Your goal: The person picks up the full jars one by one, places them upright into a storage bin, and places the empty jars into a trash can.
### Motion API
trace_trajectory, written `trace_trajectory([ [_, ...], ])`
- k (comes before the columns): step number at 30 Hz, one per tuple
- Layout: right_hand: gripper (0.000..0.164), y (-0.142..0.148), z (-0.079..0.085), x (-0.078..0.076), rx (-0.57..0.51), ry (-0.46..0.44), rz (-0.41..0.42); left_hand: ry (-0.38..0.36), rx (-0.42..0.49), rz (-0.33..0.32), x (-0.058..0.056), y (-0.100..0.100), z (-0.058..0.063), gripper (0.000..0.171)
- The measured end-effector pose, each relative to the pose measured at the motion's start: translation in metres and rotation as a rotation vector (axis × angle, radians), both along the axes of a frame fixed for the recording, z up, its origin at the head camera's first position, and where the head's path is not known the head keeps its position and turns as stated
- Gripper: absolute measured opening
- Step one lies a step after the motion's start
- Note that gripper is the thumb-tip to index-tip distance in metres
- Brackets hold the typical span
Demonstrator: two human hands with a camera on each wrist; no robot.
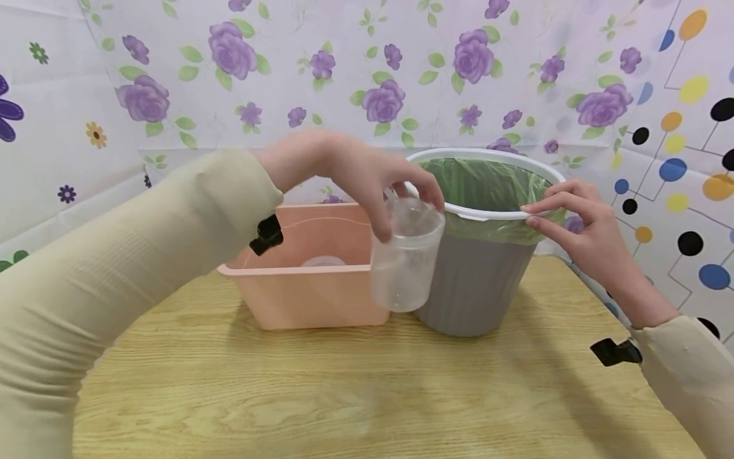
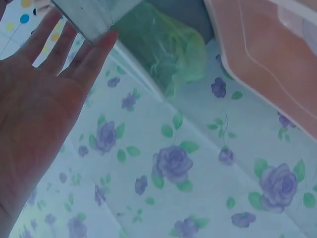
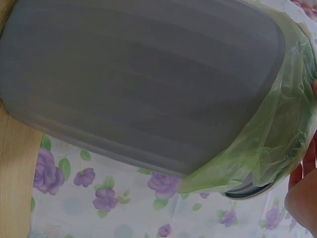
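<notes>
With fingers and thumb around its top, my left hand (image 1: 367, 172) grips a translucent plastic cup (image 1: 404, 274). The cup hangs nearly upright, in front of the gap between a peach plastic tub (image 1: 315, 299) and a grey trash bin (image 1: 470, 280); nothing can be made out inside it. My right hand (image 1: 590, 220) pinches the right side of the bin's white rim (image 1: 487, 215). A green bag (image 1: 459, 175) lines the bin and folds over its outside, as the right wrist view also shows. In the left wrist view, the cup (image 2: 86, 17) is only partly visible.
Tub and bin stand side by side on a wood-grain table (image 1: 321, 389). Inside the tub, a pale rounded thing (image 1: 323, 261) shows partly above the front wall. A flowered curtain (image 1: 321, 95) hangs close behind, and a dotted sheet (image 1: 682, 210) closes off the right.
</notes>
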State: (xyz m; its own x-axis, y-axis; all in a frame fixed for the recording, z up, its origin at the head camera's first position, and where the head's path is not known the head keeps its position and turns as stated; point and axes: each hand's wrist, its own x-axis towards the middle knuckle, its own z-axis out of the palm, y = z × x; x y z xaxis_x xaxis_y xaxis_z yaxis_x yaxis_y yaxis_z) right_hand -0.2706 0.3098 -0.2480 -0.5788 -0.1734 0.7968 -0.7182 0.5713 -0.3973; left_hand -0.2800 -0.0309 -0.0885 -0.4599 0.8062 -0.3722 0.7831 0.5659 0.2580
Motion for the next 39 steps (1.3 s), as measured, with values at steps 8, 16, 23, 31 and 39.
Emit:
trace_trajectory([
  [8, 0.024, 0.0, 0.0, 0.0, -0.003, -0.008, -0.012, 0.045, 0.013, 0.059, -0.008, -0.012, 0.024, 0.072],
  [16, 0.025, -0.001, -0.001, 0.0, -0.011, -0.011, 0.005, 0.127, 0.027, 0.13, -0.012, -0.018, 0.056, 0.074],
  [23, 0.025, -0.001, -0.001, 0.0, -0.008, 0.001, 0.001, 0.232, 0.051, 0.192, -0.017, -0.02, 0.081, 0.077],
  [31, 0.025, 0.0, -0.001, -0.001, -0.004, -0.006, 0.002, 0.354, 0.036, 0.191, -0.023, -0.012, 0.098, 0.085],
  [39, 0.025, 0.002, -0.002, -0.001, -0.01, -0.007, 0.003, 0.451, 0.068, 0.118, -0.026, 0.011, 0.089, 0.086],
])
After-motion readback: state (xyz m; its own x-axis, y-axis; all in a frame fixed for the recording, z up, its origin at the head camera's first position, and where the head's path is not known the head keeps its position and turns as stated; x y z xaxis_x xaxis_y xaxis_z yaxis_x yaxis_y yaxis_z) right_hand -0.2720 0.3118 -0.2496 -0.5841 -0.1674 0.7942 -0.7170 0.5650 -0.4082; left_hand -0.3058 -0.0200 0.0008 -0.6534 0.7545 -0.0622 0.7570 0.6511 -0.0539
